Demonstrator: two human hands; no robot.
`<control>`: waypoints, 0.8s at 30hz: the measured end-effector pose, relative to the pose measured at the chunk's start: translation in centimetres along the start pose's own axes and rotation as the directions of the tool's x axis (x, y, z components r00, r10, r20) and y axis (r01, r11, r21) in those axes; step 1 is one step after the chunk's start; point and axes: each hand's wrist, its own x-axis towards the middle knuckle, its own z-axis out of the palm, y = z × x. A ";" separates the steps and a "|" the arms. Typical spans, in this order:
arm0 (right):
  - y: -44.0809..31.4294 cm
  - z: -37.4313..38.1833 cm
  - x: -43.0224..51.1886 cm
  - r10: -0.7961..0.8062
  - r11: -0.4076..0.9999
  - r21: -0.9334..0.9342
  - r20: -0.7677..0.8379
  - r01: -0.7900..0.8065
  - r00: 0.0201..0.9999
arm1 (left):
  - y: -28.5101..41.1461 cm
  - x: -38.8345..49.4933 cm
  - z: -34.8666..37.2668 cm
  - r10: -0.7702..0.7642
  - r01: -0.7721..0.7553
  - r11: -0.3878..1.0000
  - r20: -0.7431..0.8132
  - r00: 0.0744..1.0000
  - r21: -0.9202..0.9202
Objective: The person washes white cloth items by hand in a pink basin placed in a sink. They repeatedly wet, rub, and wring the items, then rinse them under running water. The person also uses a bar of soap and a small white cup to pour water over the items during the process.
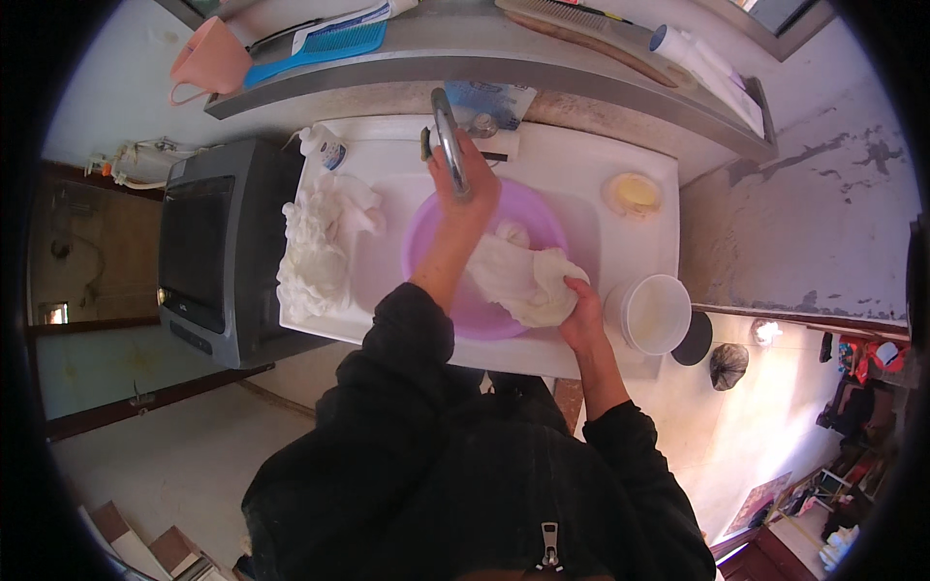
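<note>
A purple plastic basin (418,243) sits in the white sink (596,232). Over its right side, my right hand (583,312) grips a white cloth (548,287), whose other end hangs into the basin. My left hand (468,174) is up at the metal faucet (449,141), partly behind the spout; whether its fingers close on the faucet cannot be told. Heaped on the sink's left ledge are more white cloths (316,254). A yellow bar of soap (637,192) lies in a dish on the right ledge.
A white plastic bucket (657,314) stands at the sink's front right corner, a white bottle (323,147) at its back left. Above the back edge runs a metal shelf (436,65) with a blue comb (341,43), a pink cup (211,58) and tubes. A grey washing machine (240,254) adjoins the left side.
</note>
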 end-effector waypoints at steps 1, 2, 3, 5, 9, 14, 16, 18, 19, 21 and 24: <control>0.0 0.2 0.0 0.002 0.999 0.043 0.049 -0.004 0.999 | 0.0 -0.7 0.1 0.041 -0.050 0.994 -0.092 0.995 -0.094; 0.0 0.4 0.1 0.002 0.996 0.087 0.119 -0.012 0.993 | -0.2 -1.8 0.2 0.072 -0.082 0.975 -0.057 0.996 -0.208; -0.1 0.8 0.2 0.015 0.992 0.119 0.134 -0.031 0.991 | -0.4 -3.0 0.7 0.081 -0.097 0.962 -0.070 0.994 -0.256; -0.1 1.6 0.7 0.034 0.983 0.173 0.185 -0.067 0.982 | -1.0 -5.6 2.2 0.130 -0.180 0.912 -0.156 0.979 -0.369; -0.2 3.7 2.3 0.113 0.994 -0.042 0.285 -0.105 0.952 | -5.0 -7.3 5.3 0.338 -0.166 0.808 0.213 0.917 -0.566; 0.6 4.2 5.5 0.090 0.683 -0.724 0.214 0.097 0.973 | -8.9 -4.2 1.9 0.000 0.421 0.637 0.547 0.837 -0.645; 1.2 3.4 6.6 0.062 0.747 -0.654 0.243 0.116 0.968 | -8.0 -4.7 -0.2 -0.031 0.439 0.374 0.462 0.886 -0.817; 1.8 3.0 7.8 0.003 0.843 -0.526 0.210 0.111 0.978 | -6.4 -6.2 -0.6 -0.096 0.246 0.543 0.232 0.968 -0.803; 2.5 3.2 8.6 -0.038 0.897 -0.425 0.190 0.118 0.981 | -5.6 -7.1 -0.6 -0.186 0.155 0.810 0.002 0.983 -0.565; 3.3 3.9 10.0 0.017 0.991 -0.129 0.417 0.040 0.909 | -2.3 -10.5 1.7 0.021 -0.052 0.875 -0.068 0.997 -0.482; 5.2 5.3 10.6 0.077 0.992 0.039 0.582 -0.123 0.810 | -1.6 -11.2 3.4 0.068 -0.078 0.856 -0.039 0.997 -0.511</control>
